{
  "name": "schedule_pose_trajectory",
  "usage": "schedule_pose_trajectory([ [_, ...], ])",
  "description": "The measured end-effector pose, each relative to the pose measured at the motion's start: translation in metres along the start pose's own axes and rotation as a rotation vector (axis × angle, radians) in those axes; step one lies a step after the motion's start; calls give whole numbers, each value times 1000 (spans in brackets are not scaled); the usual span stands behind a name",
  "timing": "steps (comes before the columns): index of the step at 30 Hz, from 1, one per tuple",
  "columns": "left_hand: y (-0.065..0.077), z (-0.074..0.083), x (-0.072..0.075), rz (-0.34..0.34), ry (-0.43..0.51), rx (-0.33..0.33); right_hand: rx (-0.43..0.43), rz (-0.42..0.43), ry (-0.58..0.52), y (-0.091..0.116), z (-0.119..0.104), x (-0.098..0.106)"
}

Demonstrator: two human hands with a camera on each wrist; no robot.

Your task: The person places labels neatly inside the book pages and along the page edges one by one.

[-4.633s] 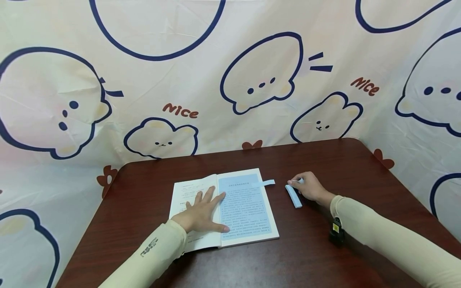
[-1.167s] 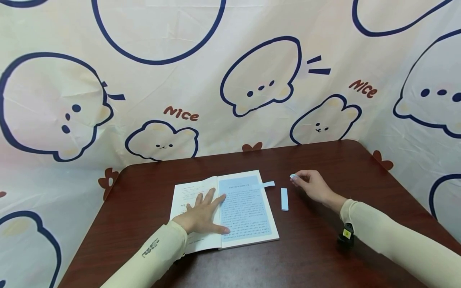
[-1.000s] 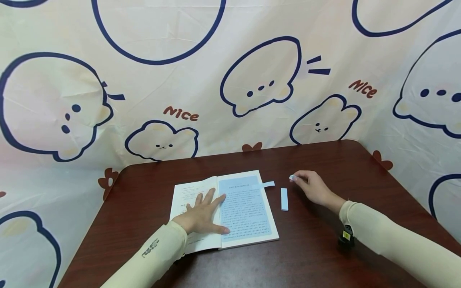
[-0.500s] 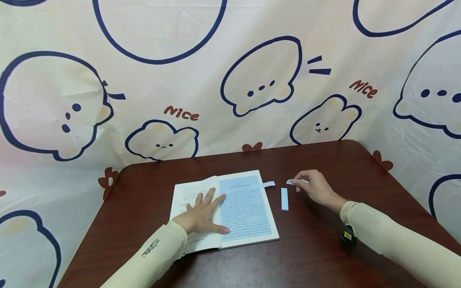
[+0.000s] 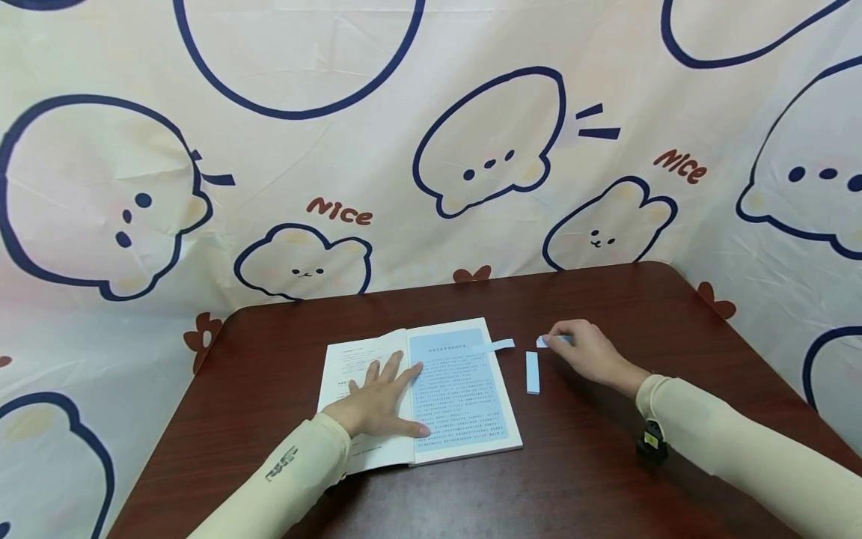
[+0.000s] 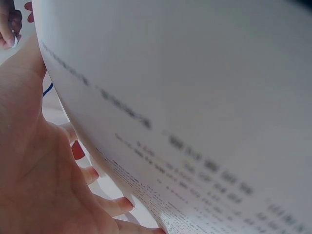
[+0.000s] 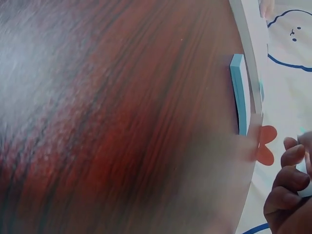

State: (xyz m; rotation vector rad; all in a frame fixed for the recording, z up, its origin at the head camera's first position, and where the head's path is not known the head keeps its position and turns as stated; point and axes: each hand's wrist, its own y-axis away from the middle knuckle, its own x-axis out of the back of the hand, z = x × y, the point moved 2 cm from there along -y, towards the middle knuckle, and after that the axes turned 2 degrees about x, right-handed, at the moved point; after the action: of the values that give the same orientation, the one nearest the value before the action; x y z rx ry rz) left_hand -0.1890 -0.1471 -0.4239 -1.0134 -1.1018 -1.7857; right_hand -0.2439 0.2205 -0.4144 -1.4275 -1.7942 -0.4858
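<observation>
An open book (image 5: 505,389) lies flat with its right page tinted blue. My left hand (image 5: 377,400) rests on it with fingers spread, mostly over the left page. In the left wrist view the hand (image 6: 58,180) lies along a curved white page. A light blue paper strip (image 5: 501,345) juts past the book's right edge. Right of the book, my right hand (image 5: 589,352) pinches another light blue strip (image 5: 541,342) between thumb and fingers, its ends showing on both sides. Just below those fingers lies a narrow light blue pad of strips (image 5: 533,373), its thickness visible in the right wrist view.
The dark brown wooden table (image 5: 579,479) carries all of this. A cloth backdrop (image 5: 390,165) with cartoon outlines hangs close behind it and along both sides.
The blue pad, slanted near the right fingers at first, now lies straighter and closer to the book. The right hand lifted a strip and lowered slightly, showing more of it. The left hand stays put.
</observation>
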Motion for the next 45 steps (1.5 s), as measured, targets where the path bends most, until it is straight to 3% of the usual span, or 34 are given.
schedule_pose_trajectory([
  [6,1,0,-1,-1,7,-1,-17,-59,-50,0,-3,-3],
  [23,1,1,0,-17,11,9,-14,-124,-81,-2,-12,-10],
  [45,0,-1,3,-33,20,-6,32,-163,-92,-5,-17,-17],
])
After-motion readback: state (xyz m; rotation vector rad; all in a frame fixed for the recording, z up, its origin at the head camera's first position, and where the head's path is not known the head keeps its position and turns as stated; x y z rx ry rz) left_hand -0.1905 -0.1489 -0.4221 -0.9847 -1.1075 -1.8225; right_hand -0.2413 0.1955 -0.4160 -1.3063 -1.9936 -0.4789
